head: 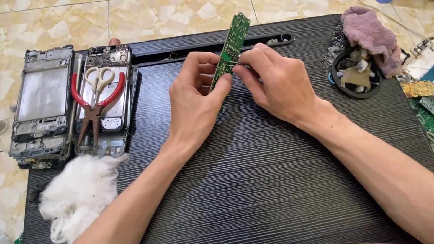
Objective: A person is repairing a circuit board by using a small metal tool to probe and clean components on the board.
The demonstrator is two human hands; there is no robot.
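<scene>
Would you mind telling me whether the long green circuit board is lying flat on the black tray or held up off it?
Held up: the circuit board stands tilted between the left hand and right hand.

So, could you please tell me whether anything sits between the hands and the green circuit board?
Nothing visible does: the left hand already grips the green circuit board, and the right hand touches its edge.

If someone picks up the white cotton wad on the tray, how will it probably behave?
The white cotton wad looks fluffy and wispy at its edges, so it is probably very light and floppy. It would likely squash under fingers and may shed fibres. It seems unlikely to roll on the ridged black tray.
</scene>
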